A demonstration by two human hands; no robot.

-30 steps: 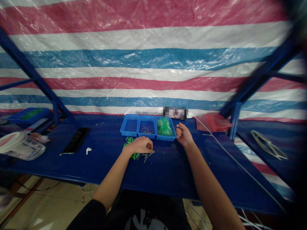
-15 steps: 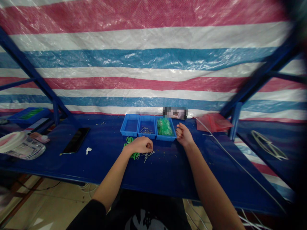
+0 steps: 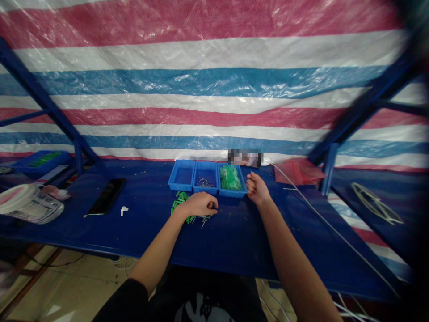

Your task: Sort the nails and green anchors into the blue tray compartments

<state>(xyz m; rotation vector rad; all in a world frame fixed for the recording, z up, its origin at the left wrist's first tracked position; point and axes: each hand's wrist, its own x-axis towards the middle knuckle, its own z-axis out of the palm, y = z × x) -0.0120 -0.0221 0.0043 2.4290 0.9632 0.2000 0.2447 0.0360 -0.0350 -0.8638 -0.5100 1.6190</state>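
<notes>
My left hand is low over a loose pile of screws, fingers curled and tips close together at the tabletop. Whatever is between those fingertips is too small to make out. Under and behind its wrist lie several green plastic wall plugs. My right hand is closed with the fingers folded in, beside the right wall of a blue bin that holds green plastic bags. What the closed fingers may hold is hidden. The middle blue bin contains a few screws; the left blue bin shows a bare floor.
Left on the blue table lie a black phone, a white earbud and a white bucket. A red plastic bag sits at the back right. A white cable crosses the right side.
My left hand has shifted slightly to the right over the screws, covering more of the pile. My right hand has stayed in place.
</notes>
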